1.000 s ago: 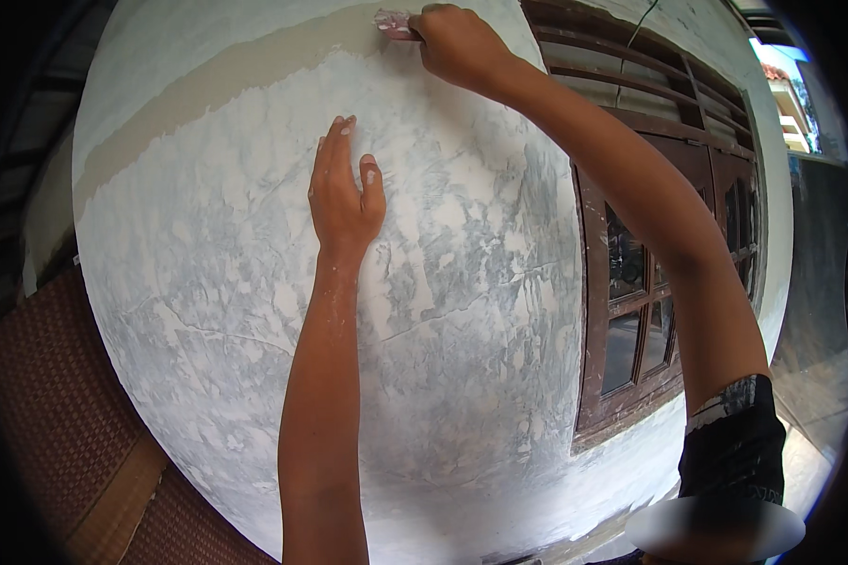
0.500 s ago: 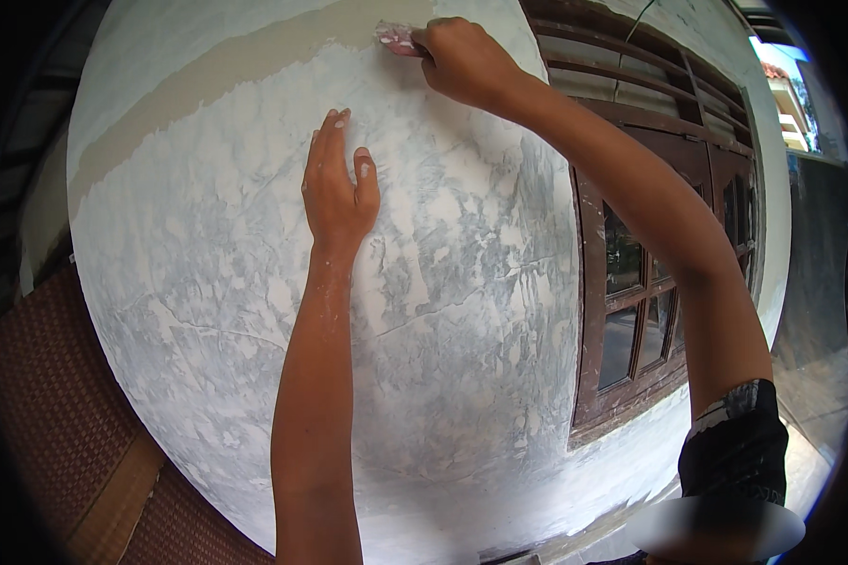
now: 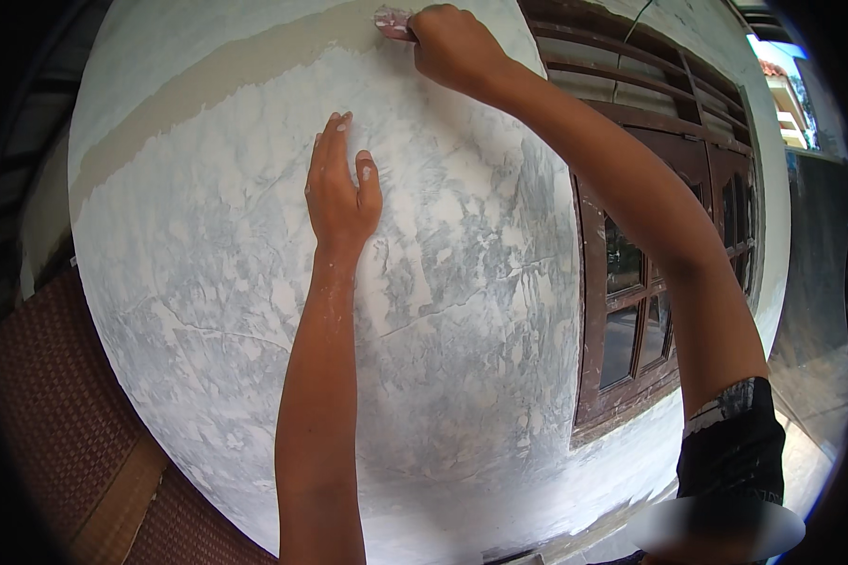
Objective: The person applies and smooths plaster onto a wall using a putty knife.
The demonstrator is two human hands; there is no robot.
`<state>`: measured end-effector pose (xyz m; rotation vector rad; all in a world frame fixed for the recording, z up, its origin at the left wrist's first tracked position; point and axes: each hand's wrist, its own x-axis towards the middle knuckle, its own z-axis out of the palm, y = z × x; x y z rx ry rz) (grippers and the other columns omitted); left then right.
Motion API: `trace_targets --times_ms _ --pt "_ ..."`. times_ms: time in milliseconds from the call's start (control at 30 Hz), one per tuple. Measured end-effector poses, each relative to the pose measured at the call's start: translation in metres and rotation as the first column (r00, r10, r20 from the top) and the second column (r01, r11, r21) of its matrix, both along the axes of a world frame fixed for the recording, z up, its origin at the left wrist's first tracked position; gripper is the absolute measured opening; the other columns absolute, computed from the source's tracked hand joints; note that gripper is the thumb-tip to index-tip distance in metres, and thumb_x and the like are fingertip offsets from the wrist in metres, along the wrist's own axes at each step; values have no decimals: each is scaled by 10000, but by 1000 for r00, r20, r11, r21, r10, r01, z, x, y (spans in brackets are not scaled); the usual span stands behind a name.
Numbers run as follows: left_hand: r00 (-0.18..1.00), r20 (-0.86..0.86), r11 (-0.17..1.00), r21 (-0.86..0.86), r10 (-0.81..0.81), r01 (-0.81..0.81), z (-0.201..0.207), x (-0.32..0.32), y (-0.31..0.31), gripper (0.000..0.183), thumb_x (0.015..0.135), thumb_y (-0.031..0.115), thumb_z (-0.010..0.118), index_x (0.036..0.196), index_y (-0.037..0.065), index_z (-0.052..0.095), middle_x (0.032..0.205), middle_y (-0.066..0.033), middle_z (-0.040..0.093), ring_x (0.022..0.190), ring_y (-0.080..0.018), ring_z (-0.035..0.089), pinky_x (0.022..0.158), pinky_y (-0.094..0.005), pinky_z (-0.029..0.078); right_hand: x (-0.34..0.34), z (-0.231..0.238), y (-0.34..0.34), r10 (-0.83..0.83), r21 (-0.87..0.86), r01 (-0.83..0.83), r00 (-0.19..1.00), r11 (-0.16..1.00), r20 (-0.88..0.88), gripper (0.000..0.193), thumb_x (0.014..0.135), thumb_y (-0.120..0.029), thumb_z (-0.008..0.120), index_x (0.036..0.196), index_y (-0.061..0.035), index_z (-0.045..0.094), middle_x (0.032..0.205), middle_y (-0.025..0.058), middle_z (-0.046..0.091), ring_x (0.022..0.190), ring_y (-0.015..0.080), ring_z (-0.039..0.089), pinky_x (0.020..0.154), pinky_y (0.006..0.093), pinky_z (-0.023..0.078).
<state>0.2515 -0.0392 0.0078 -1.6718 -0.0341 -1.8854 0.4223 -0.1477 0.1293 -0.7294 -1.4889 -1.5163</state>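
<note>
My right hand (image 3: 457, 52) is closed around a small reddish putty knife (image 3: 393, 23) smeared with white paste. Its blade lies against the upper wall, at the lower edge of a bare beige-grey band (image 3: 226, 71). Lower and to the left, my left hand (image 3: 341, 193) is open, fingers stretched upward near the wall, with white specks on the fingertips. Whether its palm touches the surface I cannot tell. Below the band, the wall (image 3: 424, 377) carries patchy white and grey filler with thin cracks.
On the right, a dark brown wooden window (image 3: 636, 320) with glass panes is set in the wall, below a slatted vent (image 3: 622, 71). A woven brown mat (image 3: 57, 367) stands at the left. Beyond the wall's right edge is a dark panel (image 3: 820, 245).
My right hand and the putty knife have shifted slightly up and to the left along the wall. My left hand stays almost in place.
</note>
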Motion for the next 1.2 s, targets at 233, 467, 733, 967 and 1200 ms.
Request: trace_targets --times_ms 233,467,733,967,1200 --pt "1000 -2 1000 -15 -20 20 -1 -2 -2 454 890 135 454 1277 -84 548 1295 -296 569 1253 -432 519 1117 -489 354 11 -8 25 -55 -49 57 998 997 42 114 728 38 583 802 61 667 865 272 655 814 421 664 740 480 543" --pt "1000 5 1000 -2 -20 20 0 -3 -3 453 896 141 448 1273 -89 549 1288 -291 575 1253 -432 519 1116 -489 356 -16 -6 0 42 -14 -42 999 999 -30 114 731 45 558 776 78 657 857 272 649 795 445 650 746 491 531" --pt "999 11 999 -17 -35 36 -1 -3 4 464 900 160 445 1285 -80 543 1293 -288 572 1252 -436 518 1117 -491 355 -7 -13 30 -117 -99 124 990 987 79 194 732 40 592 903 18 682 880 249 668 810 420 669 733 456 552" --pt "999 18 1000 3 -29 29 -2 -6 -3 468 896 163 444 1285 -78 543 1288 -293 573 1243 -439 525 1119 -494 353 -29 2 -3 49 -4 -49 998 999 -27 142 738 26 549 815 58 664 849 266 656 782 434 653 742 474 540" --pt "999 21 999 -4 -39 39 -6 -10 3 465 893 157 445 1275 -89 544 1288 -296 571 1240 -442 526 1119 -497 353 -21 -7 32 -22 -93 29 997 995 80 149 732 39 558 827 58 671 878 273 662 810 425 663 736 479 540"
